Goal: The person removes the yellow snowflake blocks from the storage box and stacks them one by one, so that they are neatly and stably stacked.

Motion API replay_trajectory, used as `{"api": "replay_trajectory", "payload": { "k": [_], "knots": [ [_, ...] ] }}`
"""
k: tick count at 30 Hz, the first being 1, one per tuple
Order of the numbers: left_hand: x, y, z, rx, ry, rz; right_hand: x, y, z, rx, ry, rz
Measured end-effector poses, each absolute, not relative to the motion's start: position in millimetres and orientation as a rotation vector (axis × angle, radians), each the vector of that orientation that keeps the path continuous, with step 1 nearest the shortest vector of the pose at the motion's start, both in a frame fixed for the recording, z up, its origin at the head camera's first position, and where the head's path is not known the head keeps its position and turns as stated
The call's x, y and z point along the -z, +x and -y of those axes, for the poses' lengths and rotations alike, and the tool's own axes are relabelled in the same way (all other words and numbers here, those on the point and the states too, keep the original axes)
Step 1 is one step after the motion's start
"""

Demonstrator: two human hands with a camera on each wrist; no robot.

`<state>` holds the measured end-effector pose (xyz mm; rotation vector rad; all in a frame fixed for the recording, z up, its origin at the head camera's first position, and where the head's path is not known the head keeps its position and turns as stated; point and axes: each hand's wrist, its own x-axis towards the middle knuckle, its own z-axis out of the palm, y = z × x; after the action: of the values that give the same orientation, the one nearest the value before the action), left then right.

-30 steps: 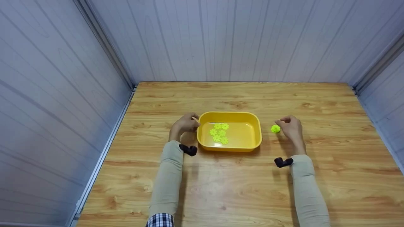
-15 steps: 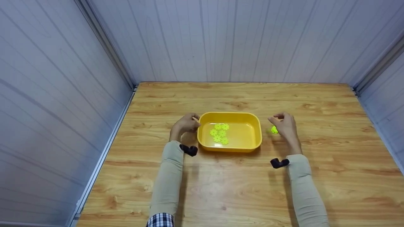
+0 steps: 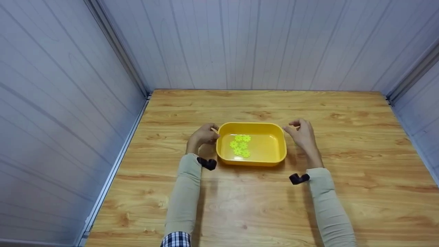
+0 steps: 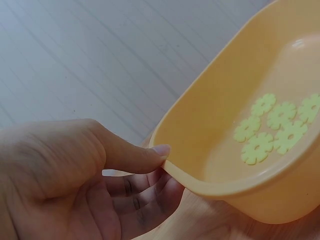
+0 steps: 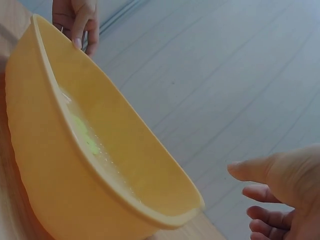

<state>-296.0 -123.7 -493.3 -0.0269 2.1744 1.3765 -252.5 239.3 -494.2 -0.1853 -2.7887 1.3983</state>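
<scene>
A yellow rectangular plastic basin (image 3: 264,147) stands on the wooden table, with several neon-yellow flower-shaped plastic pieces (image 4: 258,148) lying flat on its floor, toward the left. My left hand (image 3: 204,134) pinches the basin's left rim; the left wrist view has the thumb over the edge and the fingers beneath it outside. At the other end, my right hand (image 3: 302,134) hovers just off the far right corner, thumb and forefinger apart. Nothing shows between its fingers in the right wrist view (image 5: 280,192). No neon piece is visible outside the basin.
The wooden table (image 3: 243,212) runs back to a pale panelled wall (image 3: 236,44). Similar panels rise at the left (image 3: 61,120) and right sides, with metal strips along the corners. A dark wrist-worn device (image 3: 299,178) sticks out from each sleeve.
The right hand moves left and slightly away toward the basin's corner. A neon cluster at its fingertips, then lower beside the hand, is out of sight now. The left hand keeps its grip.
</scene>
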Motion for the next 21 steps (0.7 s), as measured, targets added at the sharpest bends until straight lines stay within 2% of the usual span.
{"api": "replay_trajectory", "payload": {
  "k": [13,21],
  "knots": [
    [494,-297,123,-1.369,-0.025,-2.18,491,-255,-214,-1.414,-0.119,2.821],
    [495,-297,124,-1.378,-0.008,-2.179,494,-253,-193,-1.416,0.023,2.843]
  ]
}}
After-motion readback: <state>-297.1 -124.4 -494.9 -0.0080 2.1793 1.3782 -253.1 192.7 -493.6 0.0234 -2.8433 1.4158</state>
